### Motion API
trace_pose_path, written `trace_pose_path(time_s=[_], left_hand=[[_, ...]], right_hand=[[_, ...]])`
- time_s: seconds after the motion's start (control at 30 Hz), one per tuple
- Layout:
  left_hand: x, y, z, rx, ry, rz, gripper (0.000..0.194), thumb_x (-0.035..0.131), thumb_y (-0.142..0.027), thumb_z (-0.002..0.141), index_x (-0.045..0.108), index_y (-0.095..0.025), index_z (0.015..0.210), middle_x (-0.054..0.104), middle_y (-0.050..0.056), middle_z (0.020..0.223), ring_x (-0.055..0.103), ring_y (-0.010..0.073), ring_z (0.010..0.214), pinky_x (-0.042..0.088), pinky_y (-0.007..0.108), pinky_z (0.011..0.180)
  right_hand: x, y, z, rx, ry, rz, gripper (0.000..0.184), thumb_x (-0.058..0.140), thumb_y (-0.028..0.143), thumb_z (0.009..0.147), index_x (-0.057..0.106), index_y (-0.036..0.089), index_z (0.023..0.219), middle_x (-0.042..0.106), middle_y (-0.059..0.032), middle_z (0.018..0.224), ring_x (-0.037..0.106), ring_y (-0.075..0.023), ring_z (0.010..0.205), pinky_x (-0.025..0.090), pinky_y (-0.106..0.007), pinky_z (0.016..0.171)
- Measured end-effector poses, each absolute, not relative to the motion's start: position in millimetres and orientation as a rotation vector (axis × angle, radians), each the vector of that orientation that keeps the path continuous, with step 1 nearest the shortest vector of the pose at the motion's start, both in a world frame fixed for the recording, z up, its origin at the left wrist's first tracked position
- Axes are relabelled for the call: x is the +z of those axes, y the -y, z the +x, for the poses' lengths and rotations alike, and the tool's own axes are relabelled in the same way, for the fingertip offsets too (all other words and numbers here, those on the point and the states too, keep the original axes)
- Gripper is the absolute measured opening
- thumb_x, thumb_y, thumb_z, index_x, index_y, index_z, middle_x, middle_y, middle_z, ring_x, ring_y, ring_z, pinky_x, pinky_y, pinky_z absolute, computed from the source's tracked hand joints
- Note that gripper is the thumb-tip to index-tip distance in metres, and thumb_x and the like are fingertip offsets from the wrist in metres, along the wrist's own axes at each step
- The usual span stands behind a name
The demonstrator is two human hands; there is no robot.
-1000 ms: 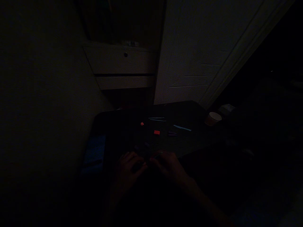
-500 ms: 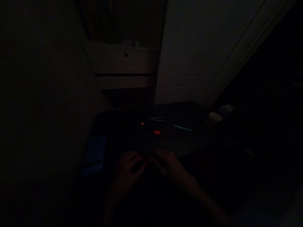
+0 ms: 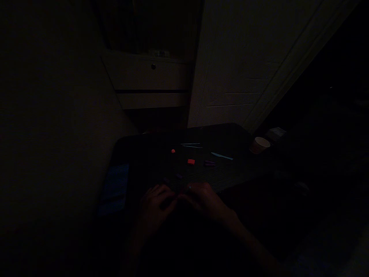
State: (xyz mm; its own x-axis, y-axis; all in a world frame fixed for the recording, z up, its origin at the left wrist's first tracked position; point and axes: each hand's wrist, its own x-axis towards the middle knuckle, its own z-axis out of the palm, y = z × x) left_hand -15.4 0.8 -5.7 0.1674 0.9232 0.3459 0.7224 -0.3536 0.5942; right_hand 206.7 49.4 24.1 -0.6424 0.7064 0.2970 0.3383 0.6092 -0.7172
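Note:
It is very dark. My left hand (image 3: 158,202) and my right hand (image 3: 201,198) meet at the near side of the dark table (image 3: 239,169), fingertips bent and close together. Whatever they pinch between them is too dark to make out. Just beyond the fingers lie small dark purple pieces (image 3: 179,176). Farther off are a red block (image 3: 191,162), a small orange-red lump (image 3: 173,151) and a pair of dark purple pieces (image 3: 210,163). A light blue plastic knife (image 3: 221,156) lies to the right, and two thin pale sticks (image 3: 191,146) lie behind the block.
A blue flat object (image 3: 113,188) lies at the table's left edge. At the right end stands a paper cup (image 3: 260,145), with a pale box-like thing (image 3: 276,133) behind it. A drawer unit (image 3: 152,79) and a pale door-like panel (image 3: 225,84) rise behind the table.
My right hand's fingers have shifted slightly left and curled a little closer to my left hand. My left hand stays nearly in place, and the things on the table have not moved.

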Motion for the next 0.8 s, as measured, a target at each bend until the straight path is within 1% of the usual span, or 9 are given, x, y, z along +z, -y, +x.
trace_pose_path(time_s=[0.17, 0.27, 0.4, 0.57, 0.63, 0.7, 0.8], left_hand=[[-4, -1, -15, 0.966, -1.565, 2.143, 0.007, 0.075, -0.024, 0.094, 0.081, -0.029, 0.094, 0.081, 0.000, 0.097, 0.074, 0.0213, 0.091, 0.055, 0.039, 0.086], [-4, -1, -15, 0.964, -1.563, 2.128, 0.007, 0.075, -0.024, 0.094, 0.080, -0.028, 0.092, 0.081, -0.001, 0.097, 0.075, 0.0217, 0.091, 0.055, 0.039, 0.085], [-6, -1, -16, 0.960, -1.560, 2.114, 0.007, 0.078, -0.022, 0.091, 0.081, -0.028, 0.093, 0.083, 0.000, 0.099, 0.076, 0.0232, 0.094, 0.054, 0.041, 0.088], [-11, -1, -18, 0.966, -1.568, 2.083, 0.010, 0.079, -0.020, 0.090, 0.082, -0.028, 0.095, 0.083, 0.001, 0.103, 0.076, 0.0256, 0.098, 0.053, 0.044, 0.091], [-11, -1, -17, 0.967, -1.561, 2.070, 0.009, 0.078, -0.020, 0.090, 0.081, -0.028, 0.094, 0.083, 0.001, 0.102, 0.076, 0.0250, 0.098, 0.053, 0.043, 0.091], [-10, 0, -17, 0.970, -1.557, 2.051, 0.007, 0.077, -0.022, 0.091, 0.080, -0.028, 0.092, 0.082, 0.000, 0.100, 0.075, 0.0235, 0.096, 0.052, 0.042, 0.090], [-6, 2, -16, 0.973, -1.566, 2.006, 0.006, 0.074, -0.024, 0.094, 0.078, -0.028, 0.091, 0.079, -0.001, 0.099, 0.074, 0.0227, 0.096, 0.052, 0.041, 0.091]], right_hand=[[22, -52, 205, 0.844, 2.298, -0.805, 0.007, 0.068, 0.023, 0.105, 0.075, 0.021, 0.106, 0.083, -0.0063, 0.101, 0.079, -0.0207, 0.090, 0.058, -0.028, 0.084], [16, -51, 204, 0.837, 2.289, -0.811, 0.009, 0.067, 0.026, 0.106, 0.074, 0.021, 0.104, 0.082, -0.0056, 0.096, 0.078, -0.0192, 0.084, 0.058, -0.025, 0.078], [9, -49, 202, 0.823, 2.241, -0.835, 0.014, 0.066, 0.029, 0.108, 0.074, 0.020, 0.100, 0.081, -0.0046, 0.088, 0.077, -0.0181, 0.076, 0.056, -0.024, 0.071], [2, -48, 199, 0.819, 2.167, -0.807, 0.018, 0.063, 0.031, 0.109, 0.075, 0.019, 0.103, 0.082, -0.0037, 0.085, 0.079, -0.0173, 0.075, 0.057, -0.024, 0.071], [2, -47, 201, 0.812, 2.150, -0.798, 0.021, 0.062, 0.034, 0.110, 0.076, 0.019, 0.101, 0.082, -0.0037, 0.083, 0.079, -0.0178, 0.074, 0.057, -0.024, 0.070], [5, -46, 204, 0.802, 2.138, -0.788, 0.022, 0.063, 0.035, 0.109, 0.076, 0.020, 0.101, 0.082, -0.0041, 0.085, 0.078, -0.0182, 0.074, 0.058, -0.025, 0.070], [12, -43, 212, 0.770, 2.090, -0.796, 0.019, 0.066, 0.034, 0.108, 0.077, 0.020, 0.103, 0.083, -0.0064, 0.093, 0.079, -0.0198, 0.081, 0.059, -0.028, 0.076]])
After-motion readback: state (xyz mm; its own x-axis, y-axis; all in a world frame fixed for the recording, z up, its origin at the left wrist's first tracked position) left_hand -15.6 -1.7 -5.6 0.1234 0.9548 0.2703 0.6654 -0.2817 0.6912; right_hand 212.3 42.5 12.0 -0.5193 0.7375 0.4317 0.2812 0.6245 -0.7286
